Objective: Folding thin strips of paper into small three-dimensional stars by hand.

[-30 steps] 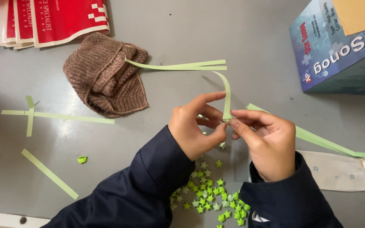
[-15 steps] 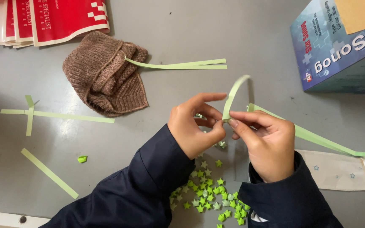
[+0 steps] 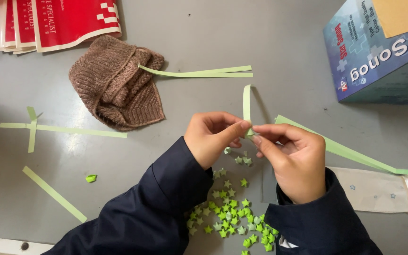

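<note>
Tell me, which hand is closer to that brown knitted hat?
The left hand. It sits just right of the brown knitted hat, while the right hand lies farther right, beyond the green paper strip both hands pinch.

- The folded end of the green paper strip [image 3: 247,101] is pinched between the fingertips of the left hand [image 3: 211,139] and right hand [image 3: 293,160], so its shape there cannot be told.
- The blue cardboard box [image 3: 378,56] is cut off at the upper right edge of the frame.
- The red-and-white booklets [image 3: 48,21] run off the top left.
- The flat packet with a blue end [image 3: 378,191] is cut by the right edge.
- The sleeves cover part of the pile of small green paper stars [image 3: 230,212], which runs off the bottom edge.
- The tiny green scrap [image 3: 90,178] at lower left is too small to identify.
</note>
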